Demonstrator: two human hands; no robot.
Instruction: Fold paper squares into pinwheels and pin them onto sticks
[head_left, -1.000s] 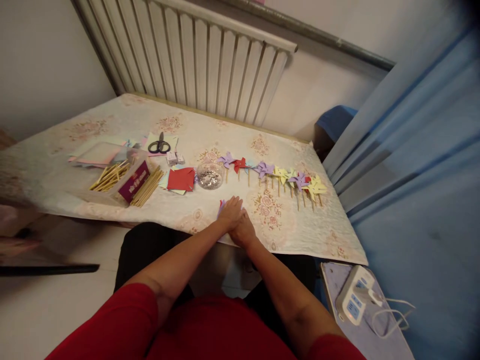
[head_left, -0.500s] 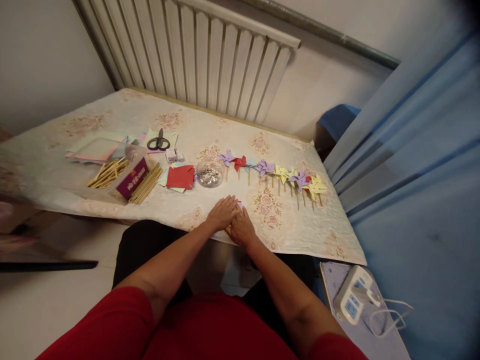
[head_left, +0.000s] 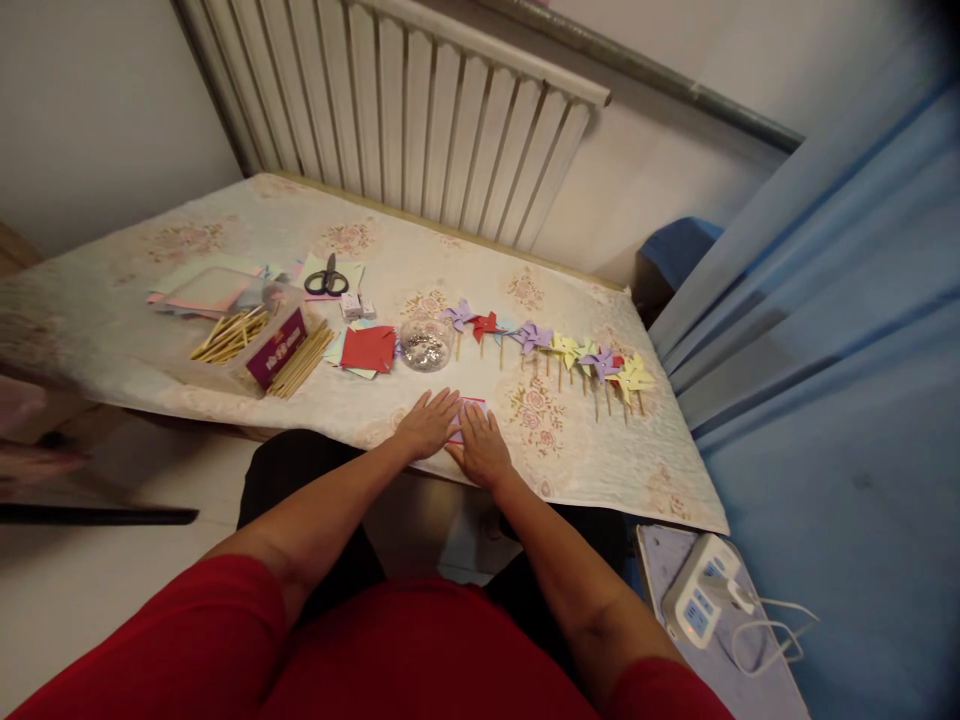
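Observation:
A small purple paper with red edges (head_left: 457,432) lies near the table's front edge, partly covered by my hands. My left hand (head_left: 429,424) rests flat at its left side, fingers stretched out. Across its right part lies my right hand (head_left: 484,445), palm down with fingers extended. Just beyond them stands a round clear dish of small shiny pieces (head_left: 425,345). Left of the dish is a stack of cut paper squares with a red one on top (head_left: 367,349). Several finished paper pinwheels on sticks (head_left: 532,338) lie in a row to the right.
A clear plastic box (head_left: 277,345) holds wooden sticks, with more sticks (head_left: 301,362) alongside. Behind are black-handled scissors (head_left: 326,281), small white boxes (head_left: 351,305) and coloured paper sheets (head_left: 210,290). A power strip (head_left: 701,590) lies on a lower surface at right, near a blue curtain (head_left: 825,400).
My left hand has slid left, off my right hand, and the two are now apart. More of the purple and red paper shows between them.

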